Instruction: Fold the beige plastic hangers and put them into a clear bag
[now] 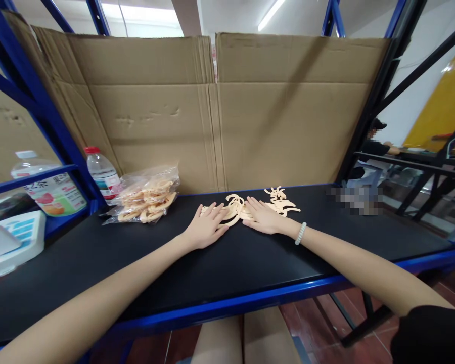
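Several pale, wood-coloured cut-out pieces with curved shapes point(235, 203) lie flat on the black tabletop point(227, 268). My left hand point(208, 226) rests palm down over the left end of them, fingers stretched out. Palm down too, my right hand point(263, 215) covers part of the pieces a little to the right, its fingers extended. Beyond its wrist, more cut-out pieces point(284, 206) show, one with thin curling prongs point(276, 193). What lies directly under both palms is hidden.
Clear plastic bags of similar pieces point(147, 197) lie at the back left. Beside them stand a red-capped bottle point(103, 174) and a larger labelled bottle point(53, 187). A white device point(18, 240) sits far left. Cardboard point(288, 116) walls the back. A person point(377, 144) sits beyond the frame at right.
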A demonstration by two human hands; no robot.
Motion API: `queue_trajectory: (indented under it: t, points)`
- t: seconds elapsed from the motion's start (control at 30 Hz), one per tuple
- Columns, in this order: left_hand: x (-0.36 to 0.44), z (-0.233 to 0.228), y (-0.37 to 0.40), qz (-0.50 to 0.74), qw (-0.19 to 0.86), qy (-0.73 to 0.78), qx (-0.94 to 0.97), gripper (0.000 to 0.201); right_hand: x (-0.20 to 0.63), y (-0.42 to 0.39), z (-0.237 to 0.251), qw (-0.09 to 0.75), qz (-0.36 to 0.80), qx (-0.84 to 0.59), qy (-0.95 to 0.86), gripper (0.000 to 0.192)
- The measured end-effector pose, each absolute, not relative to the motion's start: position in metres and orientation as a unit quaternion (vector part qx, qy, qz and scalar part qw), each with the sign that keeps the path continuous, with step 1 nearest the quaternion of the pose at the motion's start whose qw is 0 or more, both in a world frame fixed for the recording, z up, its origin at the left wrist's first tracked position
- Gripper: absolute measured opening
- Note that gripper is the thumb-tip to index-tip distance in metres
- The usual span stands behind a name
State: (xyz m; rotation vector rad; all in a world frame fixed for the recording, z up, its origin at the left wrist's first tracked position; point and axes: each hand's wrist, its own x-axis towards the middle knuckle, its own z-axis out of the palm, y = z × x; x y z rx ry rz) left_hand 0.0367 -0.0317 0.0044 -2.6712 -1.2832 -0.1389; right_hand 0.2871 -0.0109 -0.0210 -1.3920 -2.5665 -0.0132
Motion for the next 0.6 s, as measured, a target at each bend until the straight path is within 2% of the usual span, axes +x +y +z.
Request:
queue_trajectory:
  t: [0.27, 0.6]
  points:
    - [0.033, 0.000, -0.018, -0.033, -0.005, -0.457, -0.889, 0.059, 0.294, -0.009, -0.019, 0.084, -0.002, -0.457, -0.885, 0.076]
    - [0.035, -0.013, -0.011, -0.092, 0.026, -0.439, -0.894, 0.053, 0.296, -0.006, -0.015, 0.075, 0.017, -0.464, -0.882, 0.074]
